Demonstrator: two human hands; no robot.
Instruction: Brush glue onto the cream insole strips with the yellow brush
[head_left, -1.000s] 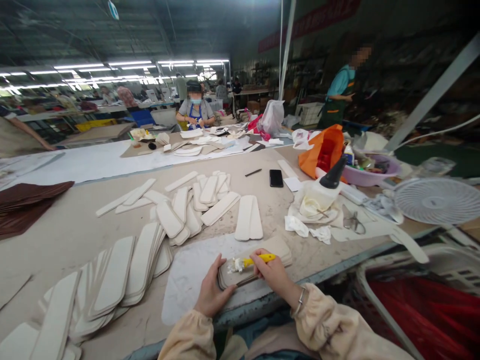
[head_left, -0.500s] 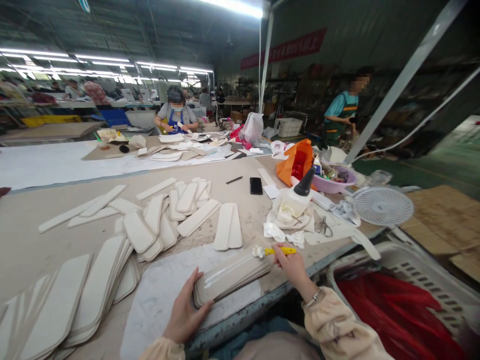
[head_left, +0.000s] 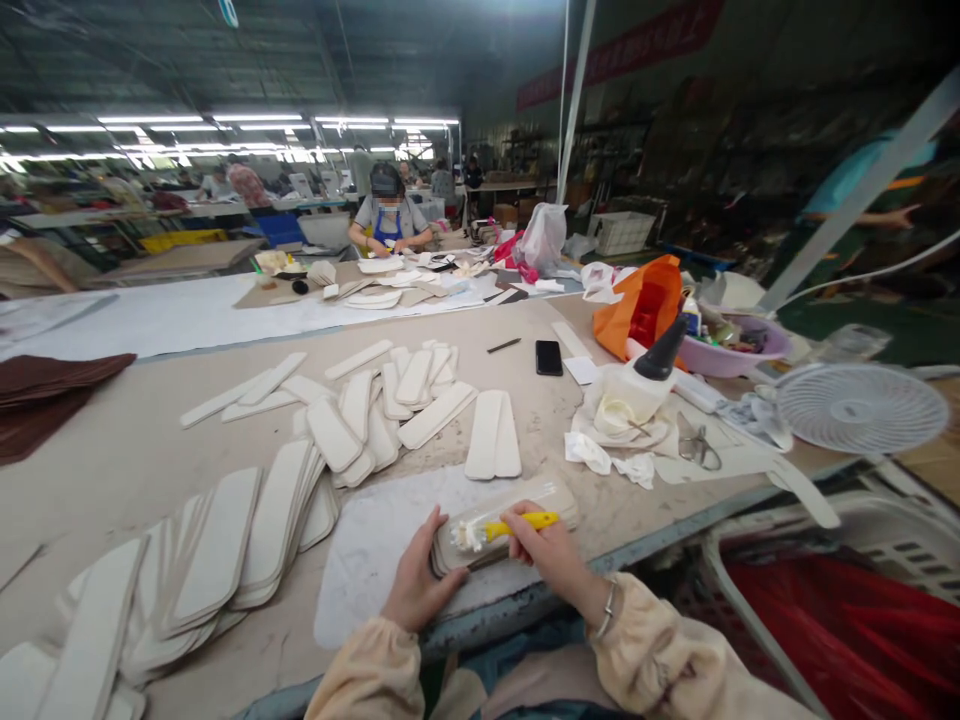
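My right hand point(head_left: 544, 540) grips the yellow handle of a brush point(head_left: 517, 526). Its bristles, clotted with white paste, rest on the top of a stack of pale round-cornered strips point(head_left: 540, 492). That top strip looks wet and shiny. At the near left end of the stack, my left hand point(head_left: 424, 575) clasps it between thumb and fingers. Beneath lies a white sheet point(head_left: 360, 560). Two overlapping strips point(head_left: 491, 435) lie just beyond the stack, and more strips point(head_left: 217, 550) are fanned out to the left.
Right of the stack stand a dark-nozzled bottle point(head_left: 637, 390), crumpled tissues point(head_left: 589, 452), scissors point(head_left: 699, 445) and a white fan point(head_left: 859, 408). Farther back are a phone point(head_left: 548, 358), an orange bag point(head_left: 637, 305) and a purple basin point(head_left: 739, 345). A co-worker point(head_left: 390, 215) sits across the table.
My right hand has drawn the brush along the top strip toward my left hand, which stays at the stack's end. The view has turned left, bringing a brown pile into sight.
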